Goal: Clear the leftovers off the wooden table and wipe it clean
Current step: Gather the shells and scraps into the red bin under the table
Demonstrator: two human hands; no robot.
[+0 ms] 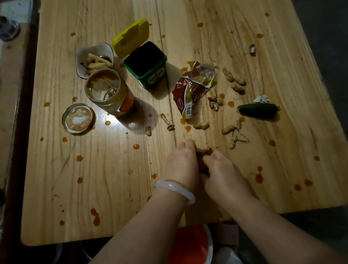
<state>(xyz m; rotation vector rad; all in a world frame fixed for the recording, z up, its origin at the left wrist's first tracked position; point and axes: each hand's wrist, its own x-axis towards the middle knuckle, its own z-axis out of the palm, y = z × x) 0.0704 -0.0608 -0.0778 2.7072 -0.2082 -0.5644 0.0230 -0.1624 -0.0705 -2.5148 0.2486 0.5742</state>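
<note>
Under the near edge of the pale wooden counter (110,193) sits a white bowl coated in red sauce (189,258). Just above that edge both forearms reach in. The left hand (180,163), with a white bangle (175,188) at the wrist, and the right hand (223,176) meet around a small clump of brown peanut shells (205,151).

The clump lies between the two hands, touching both, just right of the left knuckles and just beyond the right fingers (207,160). Left fingers (186,144) are bent, backs up, forming a wall on the clump's left side. Right fingers curl in towards it from the near side. The tips of both sets are hidden, so I cannot tell whether either hand pinches the shells or only corrals them.

More whole peanuts (230,128) lie scattered farther out and to the right, nearer the right hand, with long axes pointing every way. Beyond them are a dark green cucumber piece (257,110) lying crosswise and a crumpled red-and-gold wrapper (192,88).

Farthest off, left of centre, stands a small green bin with its yellow lid open (146,64). It looks the likely target for the shells, well apart from the hands. Orange sauce spots (259,178) dot the counter, so wiping is not yet begun.
</note>
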